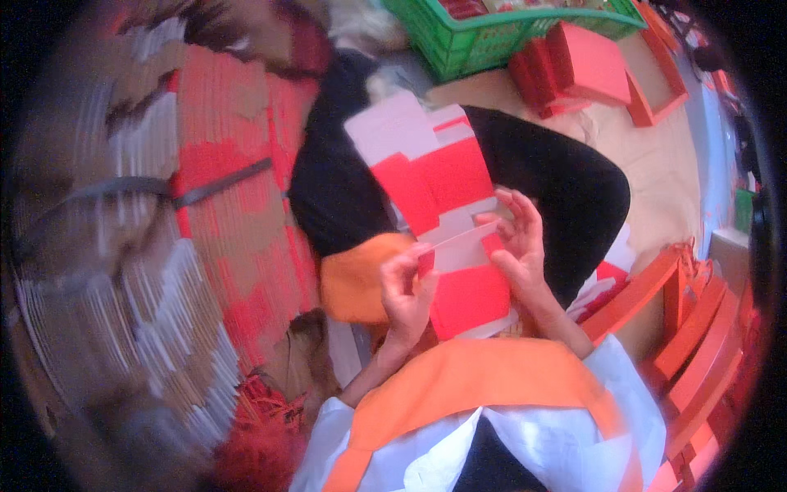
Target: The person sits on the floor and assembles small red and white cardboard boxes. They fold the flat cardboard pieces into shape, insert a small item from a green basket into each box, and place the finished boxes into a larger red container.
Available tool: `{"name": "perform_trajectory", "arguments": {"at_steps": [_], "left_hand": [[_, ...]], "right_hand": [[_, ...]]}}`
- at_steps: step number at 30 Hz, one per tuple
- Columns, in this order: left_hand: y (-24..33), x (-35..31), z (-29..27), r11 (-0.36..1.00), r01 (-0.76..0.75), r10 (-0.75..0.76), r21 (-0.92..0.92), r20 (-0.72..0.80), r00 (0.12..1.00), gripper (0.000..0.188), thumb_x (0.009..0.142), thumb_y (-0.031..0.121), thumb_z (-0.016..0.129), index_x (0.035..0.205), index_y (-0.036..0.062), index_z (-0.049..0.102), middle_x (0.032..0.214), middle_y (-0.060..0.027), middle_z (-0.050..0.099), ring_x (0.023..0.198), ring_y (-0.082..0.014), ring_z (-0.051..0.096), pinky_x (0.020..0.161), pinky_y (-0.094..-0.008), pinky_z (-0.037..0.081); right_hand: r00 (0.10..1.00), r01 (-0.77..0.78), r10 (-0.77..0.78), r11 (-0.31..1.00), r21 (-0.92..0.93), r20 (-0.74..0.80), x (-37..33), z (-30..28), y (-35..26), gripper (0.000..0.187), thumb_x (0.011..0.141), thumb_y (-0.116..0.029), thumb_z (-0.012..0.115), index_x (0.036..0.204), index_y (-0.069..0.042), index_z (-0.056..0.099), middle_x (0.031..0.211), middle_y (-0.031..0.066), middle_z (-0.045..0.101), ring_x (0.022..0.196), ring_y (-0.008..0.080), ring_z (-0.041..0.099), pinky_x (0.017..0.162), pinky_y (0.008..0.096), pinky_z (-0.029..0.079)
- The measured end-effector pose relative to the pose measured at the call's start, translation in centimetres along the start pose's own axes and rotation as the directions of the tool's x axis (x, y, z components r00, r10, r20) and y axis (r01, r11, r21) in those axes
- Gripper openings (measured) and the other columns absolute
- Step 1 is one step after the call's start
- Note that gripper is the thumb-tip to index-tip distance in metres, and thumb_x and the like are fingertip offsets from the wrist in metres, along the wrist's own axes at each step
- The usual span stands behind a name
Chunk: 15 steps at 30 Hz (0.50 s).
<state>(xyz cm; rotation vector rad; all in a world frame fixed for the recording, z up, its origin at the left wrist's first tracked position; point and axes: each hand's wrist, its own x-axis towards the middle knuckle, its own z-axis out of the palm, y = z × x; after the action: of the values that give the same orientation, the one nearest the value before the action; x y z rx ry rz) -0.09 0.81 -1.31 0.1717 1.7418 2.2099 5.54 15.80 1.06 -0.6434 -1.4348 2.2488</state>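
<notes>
Red-and-white carton blank (463,220) sits over the black-trousered lap (566,172). Left hand (406,295) pinches its left edge, right hand (520,246) the right; fingers closed lightly. Risk: uneven finger pressure could crease the card off its fold line.

The person wears an orange apron (475,369) with a rounded edge, narrowing to bands at both sides, over a pale bluish-white top (549,443) whose loose sleeves (627,394) leave the forearms bare. Between pointed white flaps (443,455) shows a dark V (492,463). The trousers (566,164) are black; the left hand (406,295) and right hand (523,246) are ungloved.
</notes>
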Motion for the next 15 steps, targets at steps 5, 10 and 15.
{"name": "perform_trajectory", "arguments": {"at_steps": [5, 10, 15], "left_hand": [[0.7, 0.5, -0.3, 0.975, -0.120, 0.071, 0.185, 0.250, 0.966, 0.033, 0.074, 0.009, 0.067, 0.100, 0.0015, 0.047, 0.101, -0.0104, 0.050, 0.095, -0.0197, 0.050, 0.085, -0.0309, 0.040], [2.6, 1.2, 0.7, 0.951, -0.017, -0.054, 0.310, 0.218, 0.974, 0.025, 0.073, 0.004, 0.065, 0.094, 0.0010, 0.053, 0.098, -0.0112, 0.052, 0.093, -0.0217, 0.051, 0.083, -0.0304, 0.040], [2.7, 1.3, 0.1, 0.928, -0.054, -0.062, 0.370, 0.294, 0.954, 0.021, 0.073, 0.000, 0.061, 0.093, 0.0012, 0.056, 0.095, -0.0111, 0.054, 0.092, -0.0219, 0.052, 0.082, -0.0299, 0.041]], "right_hand": [[0.969, -0.044, 0.086, 0.982, -0.181, 0.232, -0.4, -2.6, 0.1, 0.020, 0.078, -0.001, 0.051, 0.097, -0.003, 0.050, 0.102, 0.0076, 0.051, 0.099, 0.0155, 0.048, 0.088, 0.0283, 0.037], [0.975, -0.183, 0.205, 0.961, -0.208, 0.088, -0.3, -0.6, -1.7, 0.016, 0.078, 0.001, 0.049, 0.093, -0.003, 0.051, 0.100, 0.0075, 0.052, 0.095, 0.0149, 0.049, 0.085, 0.0280, 0.038], [0.966, -0.076, 0.156, 0.934, -0.348, 0.207, 0.2, -1.1, -2.1, 0.010, 0.077, 0.000, 0.049, 0.085, -0.002, 0.053, 0.098, 0.0083, 0.053, 0.094, 0.0137, 0.050, 0.081, 0.0275, 0.040]]}}
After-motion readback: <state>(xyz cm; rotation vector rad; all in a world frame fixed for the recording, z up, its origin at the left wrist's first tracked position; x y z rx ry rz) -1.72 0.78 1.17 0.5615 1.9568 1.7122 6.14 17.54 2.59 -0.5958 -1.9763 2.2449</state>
